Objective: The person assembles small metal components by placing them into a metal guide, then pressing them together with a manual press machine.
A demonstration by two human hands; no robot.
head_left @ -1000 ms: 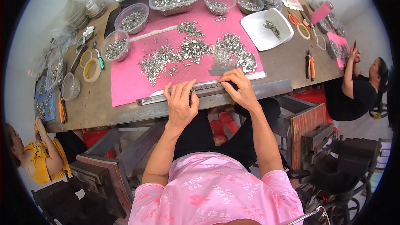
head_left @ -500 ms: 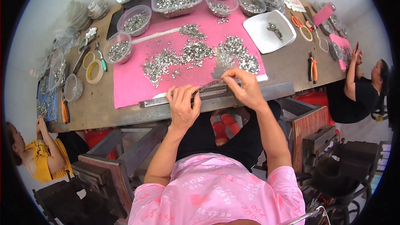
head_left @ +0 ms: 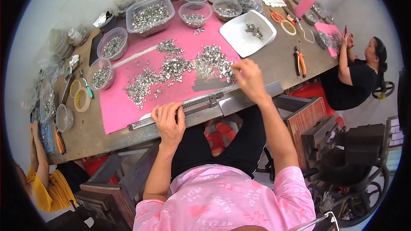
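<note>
A long, narrow slotted metal bar (head_left: 198, 103) lies along the table's front edge, with a dark fitting near its right part. My left hand (head_left: 169, 122) is closed over the bar's left part, fingers curled across it. Something dark shows by the thumb, too small to name. My right hand (head_left: 250, 80) is raised beyond the bar's right end, beside a heap of small shiny metal pieces (head_left: 212, 60). Its thumb and forefinger are pinched; what lies between them cannot be made out. More loose pieces (head_left: 143, 84) spread over the pink mat (head_left: 114, 113).
Clear tubs (head_left: 150, 15) of metal pieces line the back. A white tray (head_left: 235, 38) stands right, near orange-handled pliers (head_left: 299, 62) and scissors (head_left: 282, 22). Tape rolls (head_left: 81, 99) lie left. One person (head_left: 364, 77) sits right, another (head_left: 51, 186) left.
My right hand has lifted off the bar and moved right, toward the heap, uncovering the bar's fitting. The left hand stays on the bar. The whole view has turned.
</note>
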